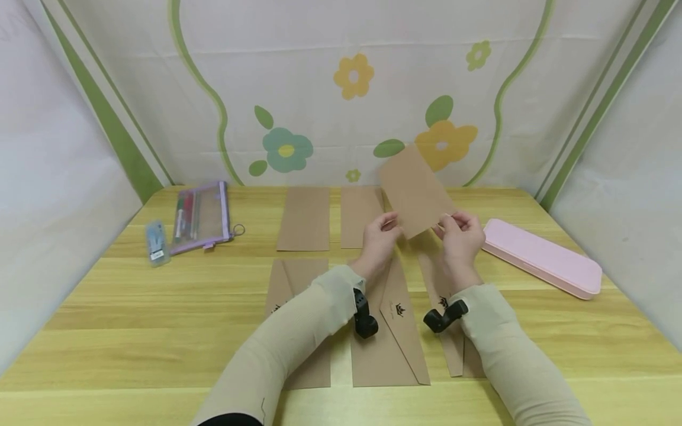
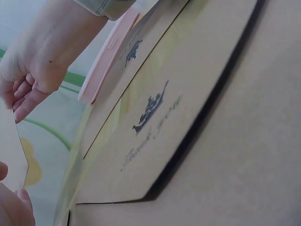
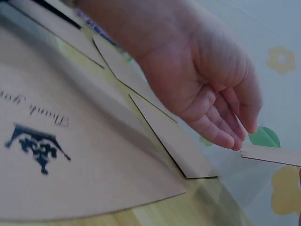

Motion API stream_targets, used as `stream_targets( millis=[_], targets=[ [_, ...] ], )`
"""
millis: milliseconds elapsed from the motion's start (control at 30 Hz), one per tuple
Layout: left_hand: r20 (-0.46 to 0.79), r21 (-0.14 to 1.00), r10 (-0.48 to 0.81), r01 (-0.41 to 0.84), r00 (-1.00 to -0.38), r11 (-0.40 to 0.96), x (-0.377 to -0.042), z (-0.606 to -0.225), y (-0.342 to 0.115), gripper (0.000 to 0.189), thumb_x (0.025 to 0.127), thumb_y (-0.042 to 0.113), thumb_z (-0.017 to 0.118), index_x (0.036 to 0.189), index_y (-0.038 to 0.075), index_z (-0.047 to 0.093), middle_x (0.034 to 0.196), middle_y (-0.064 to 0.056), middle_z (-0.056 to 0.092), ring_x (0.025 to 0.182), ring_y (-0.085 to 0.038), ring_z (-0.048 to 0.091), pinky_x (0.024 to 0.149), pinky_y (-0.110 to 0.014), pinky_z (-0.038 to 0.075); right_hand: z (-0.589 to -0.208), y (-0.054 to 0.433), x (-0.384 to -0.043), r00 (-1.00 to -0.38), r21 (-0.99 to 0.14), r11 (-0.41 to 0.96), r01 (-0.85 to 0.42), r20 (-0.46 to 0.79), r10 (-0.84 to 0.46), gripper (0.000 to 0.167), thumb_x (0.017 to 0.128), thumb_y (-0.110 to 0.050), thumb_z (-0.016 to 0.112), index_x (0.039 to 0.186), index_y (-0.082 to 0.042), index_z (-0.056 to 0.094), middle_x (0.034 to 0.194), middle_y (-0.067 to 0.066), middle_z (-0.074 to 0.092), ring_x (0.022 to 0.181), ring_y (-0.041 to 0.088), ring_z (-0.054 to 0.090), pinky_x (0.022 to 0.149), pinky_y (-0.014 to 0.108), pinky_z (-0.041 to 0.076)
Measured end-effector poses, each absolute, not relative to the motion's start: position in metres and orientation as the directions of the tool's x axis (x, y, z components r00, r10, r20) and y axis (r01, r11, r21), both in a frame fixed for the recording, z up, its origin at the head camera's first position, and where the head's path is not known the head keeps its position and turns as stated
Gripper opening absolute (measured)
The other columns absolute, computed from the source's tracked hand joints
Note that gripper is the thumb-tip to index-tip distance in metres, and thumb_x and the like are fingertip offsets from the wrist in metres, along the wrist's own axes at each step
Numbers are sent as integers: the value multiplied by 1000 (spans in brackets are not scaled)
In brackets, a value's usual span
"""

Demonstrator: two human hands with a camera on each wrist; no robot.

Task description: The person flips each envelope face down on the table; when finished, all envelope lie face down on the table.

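Note:
A plain brown kraft card (image 1: 417,190) is held up, tilted, above the back of the table. My left hand (image 1: 379,241) pinches its lower left corner between thumb and fingers. At its lower right corner my right hand (image 1: 462,241) has the same kind of pinch. Below my wrists lie brown envelopes with a printed crown and "Thank you": one at left (image 1: 314,364), one in the middle (image 1: 375,358), one at right (image 1: 453,346). In the right wrist view the left hand (image 3: 202,80) shows clearly at the edge of the card (image 3: 270,153).
Behind the envelopes lie two flat brown pieces, the left one (image 1: 305,219) and the right one (image 1: 358,218), partly covered. A pink case (image 1: 543,254) lies at right. At left are a purple-edged zip pouch (image 1: 205,216) with pens and a small clear-blue box (image 1: 157,241). Flowered cloth (image 1: 330,35) hangs behind.

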State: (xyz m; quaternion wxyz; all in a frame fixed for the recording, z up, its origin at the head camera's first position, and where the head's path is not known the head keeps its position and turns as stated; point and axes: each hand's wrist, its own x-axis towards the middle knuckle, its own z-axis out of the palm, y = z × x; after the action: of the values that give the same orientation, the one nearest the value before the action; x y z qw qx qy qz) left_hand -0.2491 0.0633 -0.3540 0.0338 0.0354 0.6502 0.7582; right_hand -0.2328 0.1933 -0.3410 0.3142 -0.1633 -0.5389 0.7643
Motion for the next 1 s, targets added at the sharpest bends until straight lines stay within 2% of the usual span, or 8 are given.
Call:
stream_targets(
  millis=[300, 533, 633, 733, 833, 900, 1000],
  targets=[
    [-1, 980, 94, -20, -996, -199, -247, -358, 66, 44, 83, -8, 57, 125, 2, 55, 123, -13, 58, 113, -21, 56, 91, -26, 49, -336, 192, -230, -767, -852, -443, -279, -79, 636, 18, 79, 12, 57, 78, -5, 49, 82, 6, 47, 66, 13, 57, 54, 19, 53],
    [-8, 979, 105, -29, -994, -204, -248, -360, 69, 46, 83, -8, 57, 129, 0, 51, 125, -14, 57, 114, -20, 55, 91, -25, 48, -337, 192, -231, -784, -818, -500, -286, -101, 613, 21, 78, 16, 56, 79, -4, 47, 83, 7, 46, 65, 14, 57, 53, 21, 54],
    [-15, 974, 102, -38, -995, -223, -249, -359, 68, 50, 83, -9, 56, 132, 0, 48, 128, -14, 55, 117, -21, 54, 92, -26, 48, -337, 195, -231, -817, -829, -504, -243, -105, 567, 23, 78, 17, 54, 86, -4, 49, 78, 6, 48, 61, 13, 57, 54, 21, 54],
    [-14, 972, 97, -37, -995, -233, -249, -358, 66, 53, 82, -10, 54, 134, 1, 47, 130, -14, 54, 118, -20, 53, 92, -26, 47, -338, 202, -230, -870, -882, -449, -143, -105, 483, 36, 79, 17, 54, 108, -4, 51, 75, 4, 49, 59, 11, 58, 56, 20, 55],
    [-12, 975, 104, -34, -995, -219, -250, -357, 64, 54, 82, -11, 54, 134, 1, 46, 131, -14, 53, 119, -20, 52, 93, -26, 47, -339, 216, -228, -931, -954, -299, -26, -86, 354, 58, 80, 13, 57, 133, -5, 41, 75, 0, 50, 61, 9, 60, 60, 19, 55],
    [-12, 979, 114, -35, -993, -199, -251, -357, 64, 53, 82, -10, 54, 134, 1, 47, 131, -14, 53, 118, -20, 52, 93, -26, 47, -339, 228, -227, -964, -987, -161, 21, -63, 258, 67, 82, 8, 59, 142, -4, 32, 74, -2, 53, 63, 8, 61, 63, 18, 55],
    [-6, 988, 141, -28, -990, -153, -253, -356, 64, 53, 83, -9, 55, 134, 2, 47, 132, -12, 52, 118, -20, 53, 92, -26, 48, -338, 245, -225, -991, -998, 3, 58, -57, 123, 74, 84, 2, 61, 146, -3, 21, 75, -5, 59, 65, 8, 63, 64, 18, 54]
  ],
)
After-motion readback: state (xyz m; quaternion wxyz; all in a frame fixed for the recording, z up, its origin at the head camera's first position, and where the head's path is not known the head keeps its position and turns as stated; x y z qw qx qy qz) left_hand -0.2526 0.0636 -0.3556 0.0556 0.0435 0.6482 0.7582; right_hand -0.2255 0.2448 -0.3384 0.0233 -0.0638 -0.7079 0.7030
